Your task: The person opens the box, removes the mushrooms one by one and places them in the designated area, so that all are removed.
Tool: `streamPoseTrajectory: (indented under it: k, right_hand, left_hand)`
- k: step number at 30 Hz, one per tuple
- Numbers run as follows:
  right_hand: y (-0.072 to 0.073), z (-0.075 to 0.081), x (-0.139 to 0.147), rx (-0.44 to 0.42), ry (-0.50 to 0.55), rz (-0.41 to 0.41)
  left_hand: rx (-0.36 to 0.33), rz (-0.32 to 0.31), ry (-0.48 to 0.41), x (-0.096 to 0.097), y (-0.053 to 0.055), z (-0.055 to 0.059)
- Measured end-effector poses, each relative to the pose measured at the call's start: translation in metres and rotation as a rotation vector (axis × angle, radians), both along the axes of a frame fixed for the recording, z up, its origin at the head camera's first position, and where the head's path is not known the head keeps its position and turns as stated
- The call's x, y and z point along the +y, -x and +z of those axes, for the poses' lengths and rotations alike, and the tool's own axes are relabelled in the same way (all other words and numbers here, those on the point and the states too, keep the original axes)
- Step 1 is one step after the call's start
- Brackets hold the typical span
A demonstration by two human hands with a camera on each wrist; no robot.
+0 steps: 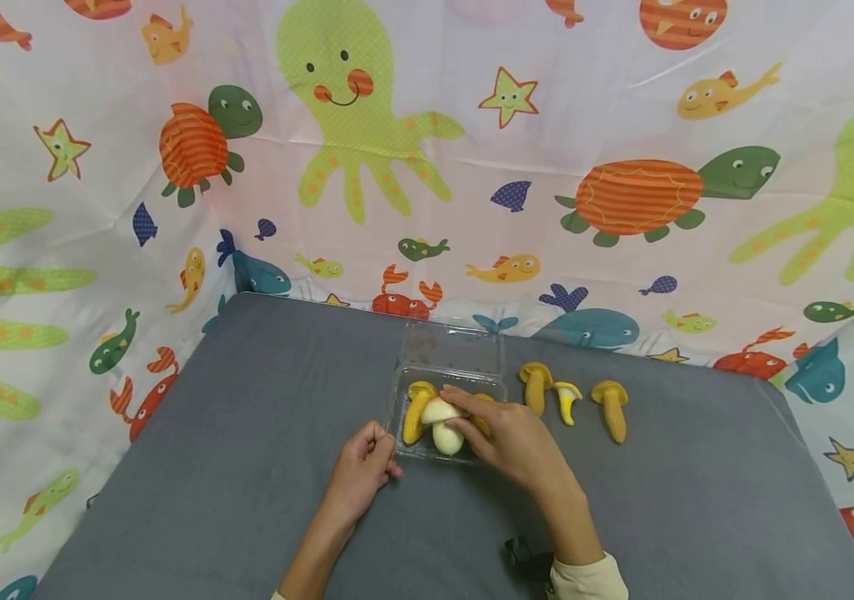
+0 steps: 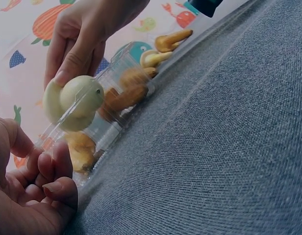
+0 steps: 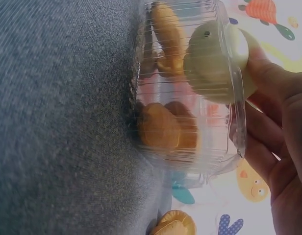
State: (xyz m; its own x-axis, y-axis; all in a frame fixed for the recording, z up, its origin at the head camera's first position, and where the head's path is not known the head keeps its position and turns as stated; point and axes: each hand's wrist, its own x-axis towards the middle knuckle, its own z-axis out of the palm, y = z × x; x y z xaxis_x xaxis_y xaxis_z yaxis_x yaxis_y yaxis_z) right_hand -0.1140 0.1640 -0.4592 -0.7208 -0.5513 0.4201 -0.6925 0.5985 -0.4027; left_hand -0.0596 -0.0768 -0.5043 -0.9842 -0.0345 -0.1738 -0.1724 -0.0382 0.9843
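A white toy mushroom (image 1: pixel 447 439) is held between the thumb and fingers of my right hand (image 1: pixel 516 440), tilted over the front of a clear plastic box (image 1: pixel 452 375). Its round stem end overlaps the box wall in the right wrist view. Inside the box lie a yellow mushroom (image 1: pixel 412 422) at the left and brownish-yellow ones (image 2: pixel 122 100) at the right, partly hidden by the right hand in the head view. My left hand (image 1: pixel 362 467) pinches the box's left rim near the front corner, its other fingers curled.
The hinged clear lid (image 1: pixel 452 348) lies open behind the box. To the right on the grey cloth (image 1: pixel 284 383) are a brown mushroom (image 1: pixel 536 388), a small yellow one (image 1: pixel 567 402) and another brown one (image 1: pixel 611 412). A sea-animal curtain (image 1: pixel 427 150) stands behind. Something dark (image 1: pixel 520 557) sits by the right wrist.
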Motion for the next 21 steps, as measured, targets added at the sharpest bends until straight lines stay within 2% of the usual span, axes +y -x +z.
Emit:
streamPoseTrajectory:
  k: [13, 21]
  right_hand:
    - [-0.001, 0.001, 0.007, 0.041, 0.054, 0.021]
    - [-0.004, 0.003, 0.013, 0.053, 0.068, -0.042]
  left_hand:
    - [-0.005, -0.005, -0.004, 0.001, -0.001, -0.001]
    - [-0.011, -0.007, 0.002, -0.001, -0.001, 0.002]
